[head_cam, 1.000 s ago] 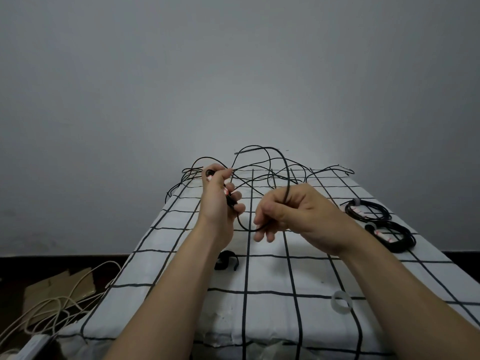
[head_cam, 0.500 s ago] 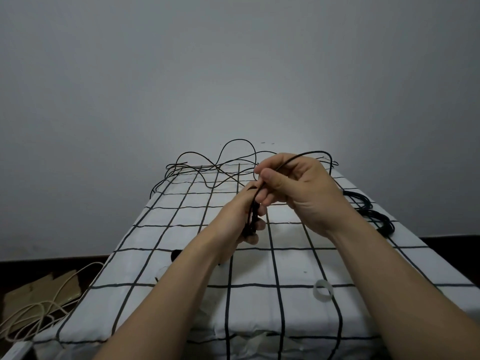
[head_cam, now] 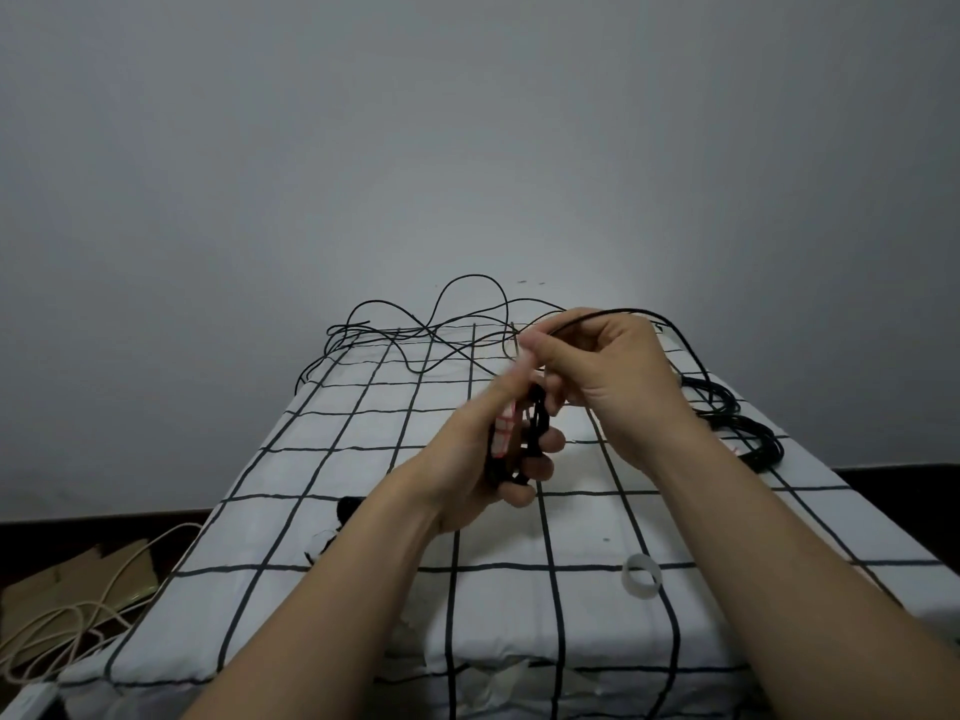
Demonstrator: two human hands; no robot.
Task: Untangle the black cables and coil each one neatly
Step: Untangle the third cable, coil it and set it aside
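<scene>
Above the middle of the table my left hand [head_cam: 488, 454] grips a small coil of black cable [head_cam: 535, 433] that carries a red-and-white label. Just above it, my right hand [head_cam: 608, 376] pinches the same cable's free run, which arcs over the hand and drops off to the right. A loose tangle of black cables [head_cam: 441, 330] lies along the table's far edge. Two finished black coils [head_cam: 737, 423] sit at the right side, partly behind my right forearm.
The table wears a white cloth with a black grid [head_cam: 332, 511]. A white tape ring [head_cam: 642, 576] lies near the front right, a small black object [head_cam: 349, 507] beside my left forearm. On the floor at left are cardboard [head_cam: 78, 569] and cream cords [head_cam: 62, 626].
My hands have come together. The right hand rose and brought the cable over to the left hand, which now holds several turns as a small coil. The view has shifted slightly.
</scene>
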